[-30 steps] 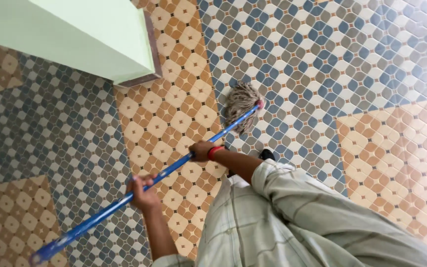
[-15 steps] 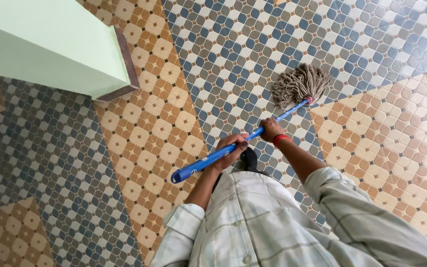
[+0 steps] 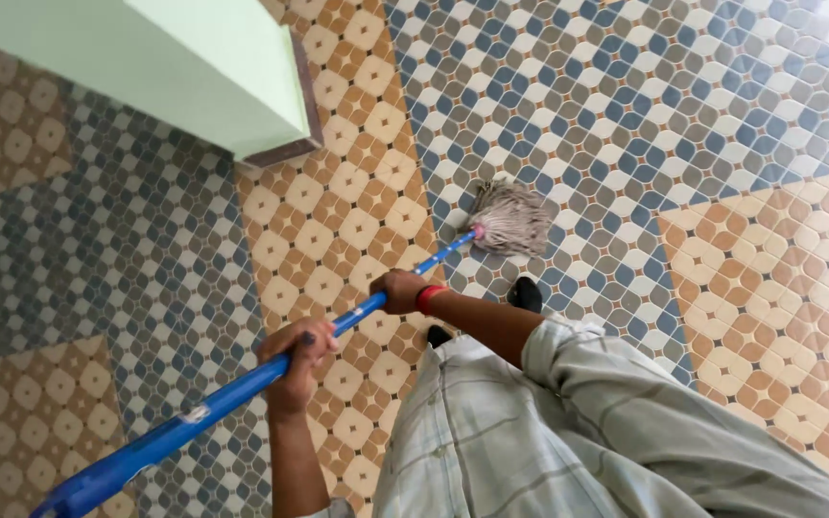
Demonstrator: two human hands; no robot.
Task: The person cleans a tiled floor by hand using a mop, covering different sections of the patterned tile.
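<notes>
Mop head point(image 3: 513, 219) sits flat on the blue-and-grey tiled floor point(image 3: 645, 115), just ahead of my dark shoe point(image 3: 525, 293) and close to the orange band of tiles. My right hand point(image 3: 401, 290), with the red wristband point(image 3: 425, 296), is wrapped tight round the blue handle point(image 3: 242, 388) lower down, and my left hand point(image 3: 296, 364) is clamped round it higher up, so both are full of handle with no slack showing.

What worries me is the long free end of the handle, which sticks out far behind my left hand toward the bottom corner of the view. I cannot see what is back there, and a hard pull could knock it into something. The green wall corner point(image 3: 285, 144) with its dark skirting is near my left side, and a wide sweep that way could bang the strands or the handle against it. The floor looks shiny further out, so I judge it may be damp, and my shoe is right beside the wet strands, where a slip is possible.

Half a second ago the mop head was spread out further to the right, at the edge of the orange patch, and my hands were close together near the handle's top end. Now the head has come in toward my foot, my hands are further apart, and much more handle trails behind me.
</notes>
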